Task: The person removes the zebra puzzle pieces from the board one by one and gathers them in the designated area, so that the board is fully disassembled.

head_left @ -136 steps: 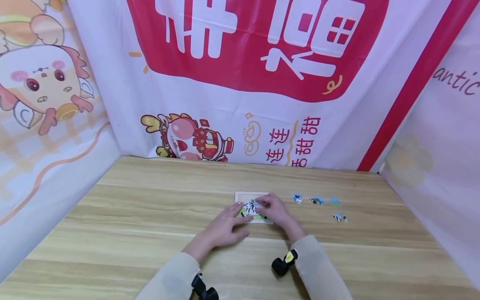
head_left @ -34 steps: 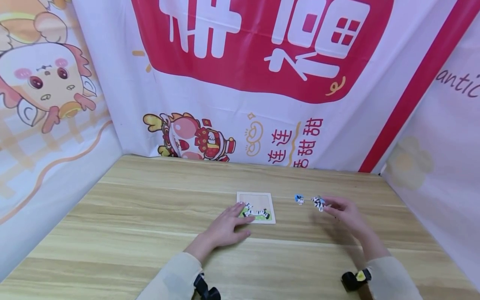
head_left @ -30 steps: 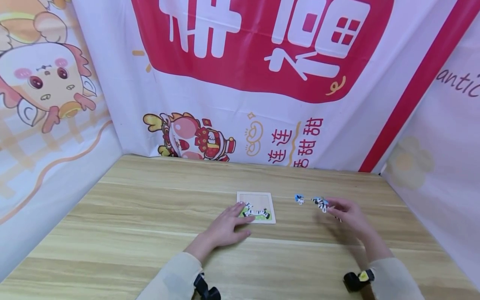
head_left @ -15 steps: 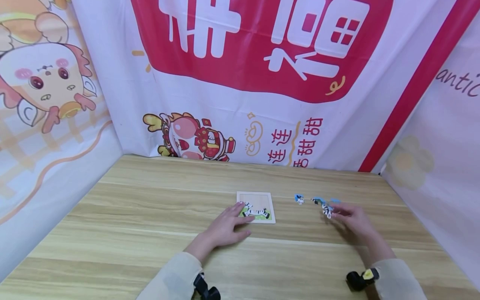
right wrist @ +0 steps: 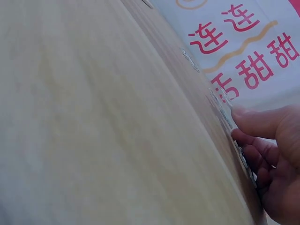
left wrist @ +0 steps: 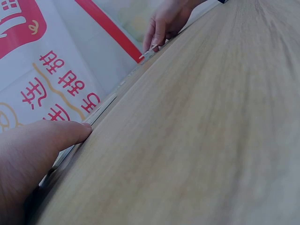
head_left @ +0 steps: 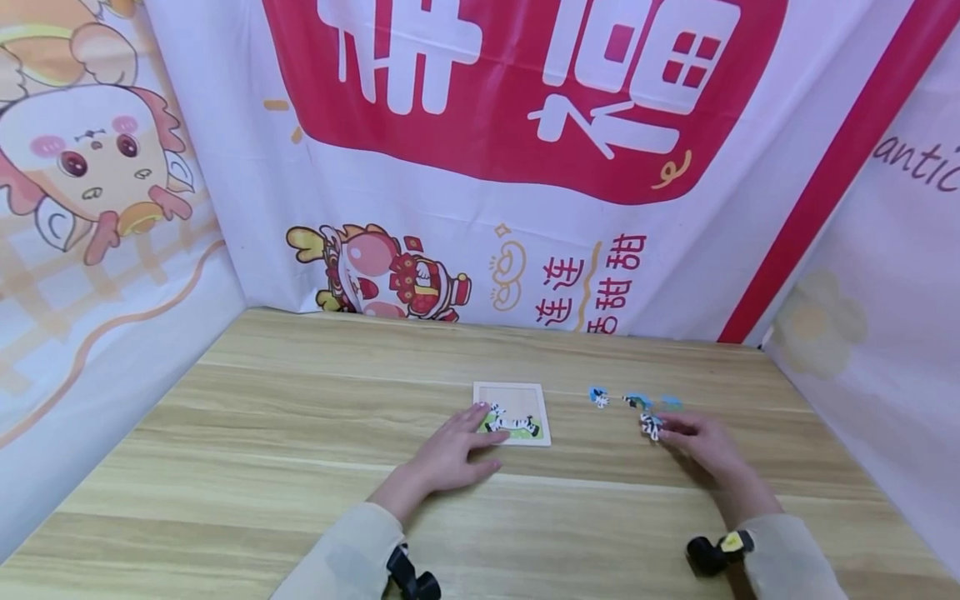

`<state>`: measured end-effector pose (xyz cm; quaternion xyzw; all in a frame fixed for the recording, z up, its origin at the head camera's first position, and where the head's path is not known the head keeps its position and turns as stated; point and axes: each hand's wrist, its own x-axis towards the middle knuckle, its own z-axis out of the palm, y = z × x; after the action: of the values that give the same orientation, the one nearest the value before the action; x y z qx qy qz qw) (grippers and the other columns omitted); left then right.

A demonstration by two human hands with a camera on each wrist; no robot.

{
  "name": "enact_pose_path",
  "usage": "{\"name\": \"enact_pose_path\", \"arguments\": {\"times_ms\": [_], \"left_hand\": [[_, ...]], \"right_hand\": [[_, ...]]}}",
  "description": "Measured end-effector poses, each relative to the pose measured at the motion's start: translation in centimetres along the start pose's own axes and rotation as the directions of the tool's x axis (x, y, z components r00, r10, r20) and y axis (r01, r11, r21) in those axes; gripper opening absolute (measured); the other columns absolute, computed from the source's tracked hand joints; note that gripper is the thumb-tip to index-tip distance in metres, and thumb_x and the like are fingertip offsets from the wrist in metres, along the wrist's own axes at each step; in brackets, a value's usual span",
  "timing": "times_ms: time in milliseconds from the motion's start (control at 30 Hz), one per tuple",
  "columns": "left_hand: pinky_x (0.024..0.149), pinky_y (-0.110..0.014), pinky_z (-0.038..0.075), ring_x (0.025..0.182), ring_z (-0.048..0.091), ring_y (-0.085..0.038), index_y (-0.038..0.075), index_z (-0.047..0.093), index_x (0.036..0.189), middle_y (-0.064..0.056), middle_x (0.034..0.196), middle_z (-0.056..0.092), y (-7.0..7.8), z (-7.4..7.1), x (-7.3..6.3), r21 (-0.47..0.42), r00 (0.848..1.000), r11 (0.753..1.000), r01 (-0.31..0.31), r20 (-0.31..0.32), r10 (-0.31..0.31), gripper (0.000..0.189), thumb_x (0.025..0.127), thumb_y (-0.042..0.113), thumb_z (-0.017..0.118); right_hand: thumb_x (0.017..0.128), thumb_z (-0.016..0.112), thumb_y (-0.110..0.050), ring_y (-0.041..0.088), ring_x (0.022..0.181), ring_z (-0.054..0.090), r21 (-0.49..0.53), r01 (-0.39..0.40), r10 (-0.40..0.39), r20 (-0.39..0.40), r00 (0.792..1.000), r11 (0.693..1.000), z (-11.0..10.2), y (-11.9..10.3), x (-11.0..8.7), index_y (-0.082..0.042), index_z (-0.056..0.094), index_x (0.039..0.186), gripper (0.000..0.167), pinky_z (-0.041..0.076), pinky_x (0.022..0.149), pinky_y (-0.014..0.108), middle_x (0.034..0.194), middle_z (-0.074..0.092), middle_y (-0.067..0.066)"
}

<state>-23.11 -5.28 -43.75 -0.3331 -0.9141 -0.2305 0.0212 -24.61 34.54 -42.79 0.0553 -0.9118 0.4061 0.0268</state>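
Note:
My left hand (head_left: 453, 457) lies flat with its fingers spread, fingertips on the left side and lower part of a small pale puzzle tray (head_left: 545, 417). Inside the tray, zebra-print puzzle pieces on green (head_left: 513, 427) fill the lower part, while the upper part shows bare backing. Off to the tray's right, my right hand (head_left: 701, 442) pinches a black-and-white striped puzzle piece (head_left: 651, 427) between thumb and fingers, close over the table. In the right wrist view, the thumb (right wrist: 255, 123) stands above curled fingers near the tabletop.
Beyond the right hand lie loose puzzle pieces: a blue and striped one (head_left: 598, 397), a dark and blue one (head_left: 637, 401) and a blue-green one (head_left: 671, 402). The wooden table (head_left: 300, 400) meets a printed cloth backdrop (head_left: 480, 192) behind.
My right hand left the tray and went right, holding the striped piece. Over the last second it brought the piece slightly nearer to me, uncovering the blue-green piece. The left hand stayed put.

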Motion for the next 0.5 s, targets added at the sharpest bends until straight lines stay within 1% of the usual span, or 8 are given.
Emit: {"name": "enact_pose_path", "arguments": {"times_ms": [133,267,400,500], "left_hand": [[0.101,-0.041,0.011,0.127,0.012,-0.025,0.027,0.046,0.125,-0.012,0.140,0.017,-0.05,0.00,0.05,-0.001,1.000,1.000,-0.001,-0.002,0.001,0.046,0.083,0.046,0.047],[0.101,-0.041,0.011,0.127,0.013,-0.025,0.027,0.046,0.125,-0.012,0.140,0.018,-0.04,0.03,0.07,0.002,1.000,1.000,-0.004,-0.003,0.004,0.045,0.083,0.045,0.048],[0.101,-0.041,0.011,0.127,0.013,-0.025,0.026,0.046,0.125,-0.012,0.140,0.018,-0.06,0.04,0.07,0.005,1.000,1.000,-0.005,-0.006,0.005,0.045,0.083,0.045,0.048],[0.101,-0.041,0.011,0.127,0.013,-0.025,0.027,0.046,0.125,-0.012,0.140,0.018,-0.09,0.06,0.08,0.005,1.000,1.000,-0.004,-0.006,0.004,0.045,0.083,0.045,0.048]], "right_hand": [[0.078,0.065,-0.022,0.018,0.072,0.047,-0.048,0.002,-0.001,0.004,1.000,0.999,0.06,0.18,0.23,-0.001,0.059,0.109,0.038,0.039,0.058,0.028,0.084,0.058,0.008],[0.077,0.065,-0.020,0.017,0.070,0.046,-0.046,0.000,0.001,0.021,1.000,0.999,0.10,0.16,0.29,-0.001,0.059,0.109,0.037,0.039,0.056,0.027,0.080,0.056,0.007],[0.078,0.064,-0.019,0.019,0.071,0.046,-0.056,-0.006,0.008,0.037,0.999,0.998,0.10,-0.03,0.30,-0.002,0.058,0.110,0.037,0.040,0.056,0.028,0.085,0.057,0.008],[0.078,0.064,-0.020,0.020,0.075,0.047,-0.078,-0.007,0.010,0.044,0.999,0.997,0.11,-0.26,0.32,-0.004,0.058,0.111,0.037,0.040,0.060,0.029,0.090,0.057,0.009]]}}
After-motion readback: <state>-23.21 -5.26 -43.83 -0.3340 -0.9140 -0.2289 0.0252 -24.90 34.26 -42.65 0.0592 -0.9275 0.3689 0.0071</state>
